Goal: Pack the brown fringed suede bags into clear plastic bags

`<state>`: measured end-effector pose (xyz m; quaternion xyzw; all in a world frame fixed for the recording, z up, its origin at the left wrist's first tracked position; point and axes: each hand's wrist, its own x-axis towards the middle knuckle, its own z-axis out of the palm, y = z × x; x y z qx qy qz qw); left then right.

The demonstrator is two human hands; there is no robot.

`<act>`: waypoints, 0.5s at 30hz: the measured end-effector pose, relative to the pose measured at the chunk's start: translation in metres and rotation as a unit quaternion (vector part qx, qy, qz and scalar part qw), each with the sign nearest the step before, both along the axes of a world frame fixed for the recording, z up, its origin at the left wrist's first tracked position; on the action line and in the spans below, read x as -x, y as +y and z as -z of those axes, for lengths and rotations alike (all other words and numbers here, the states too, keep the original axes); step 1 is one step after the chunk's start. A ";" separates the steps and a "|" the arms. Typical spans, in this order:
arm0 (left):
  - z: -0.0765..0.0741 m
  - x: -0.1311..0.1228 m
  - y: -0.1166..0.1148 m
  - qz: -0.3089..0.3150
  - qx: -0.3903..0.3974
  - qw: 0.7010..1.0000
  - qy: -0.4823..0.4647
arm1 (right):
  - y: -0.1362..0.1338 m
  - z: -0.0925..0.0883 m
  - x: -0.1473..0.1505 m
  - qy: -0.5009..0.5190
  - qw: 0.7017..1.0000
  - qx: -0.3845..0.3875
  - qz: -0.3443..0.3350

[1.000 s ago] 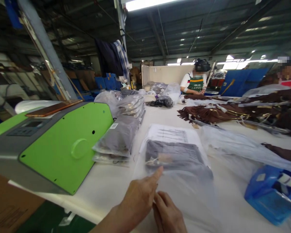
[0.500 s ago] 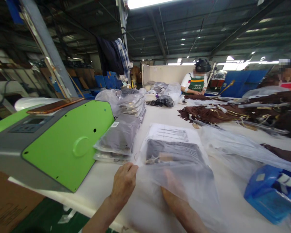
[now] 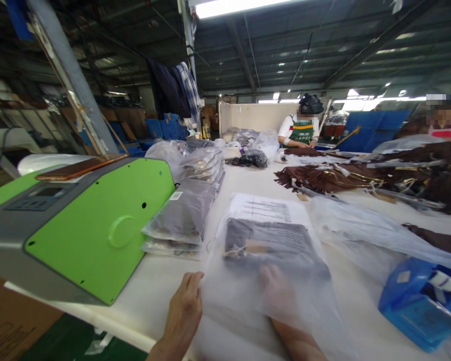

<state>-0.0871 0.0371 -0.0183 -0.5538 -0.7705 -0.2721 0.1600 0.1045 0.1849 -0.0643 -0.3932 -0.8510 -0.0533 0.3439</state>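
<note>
A clear plastic bag (image 3: 244, 291) lies on the table in front of me. Inside it is a folded dark grey item with fringe (image 3: 265, 233), with a brown tag and a pale cord at its near left. My left hand (image 3: 185, 301) is closed, pinching the left edge of the bag's near end. My right hand (image 3: 280, 293) reaches into the bag, under the frosted film, close to the near edge of the grey item. Its fingers are blurred, so their grip cannot be made out. Fringed lines also show on white sheeting (image 3: 263, 205) at the item's far side.
Left stands a green and grey machine (image 3: 108, 225), beside stacked bagged grey items (image 3: 184, 210). A blue tape dispenser (image 3: 417, 301) sits at right, near loose plastic bags (image 3: 364, 225). Brown fringed pieces (image 3: 323, 178) lie farther back. A co-worker in a green apron (image 3: 300, 131) stands across the table.
My left hand has drawn nearer to me with the bag's edge. My right hand has shifted slightly right, further under the film. The grey item lies nearly in the same place.
</note>
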 end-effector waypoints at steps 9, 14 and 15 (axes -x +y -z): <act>-0.022 -0.034 0.019 0.133 -0.036 0.964 0.229 | -0.025 -0.006 -0.038 -0.036 0.987 -0.155 -0.019; -0.015 -0.036 0.048 0.275 0.039 0.924 0.261 | -0.027 -0.005 -0.057 -0.109 0.982 -0.152 -0.009; -0.009 -0.034 0.051 0.294 0.059 0.918 0.259 | -0.027 -0.004 -0.059 -0.114 0.983 -0.145 0.003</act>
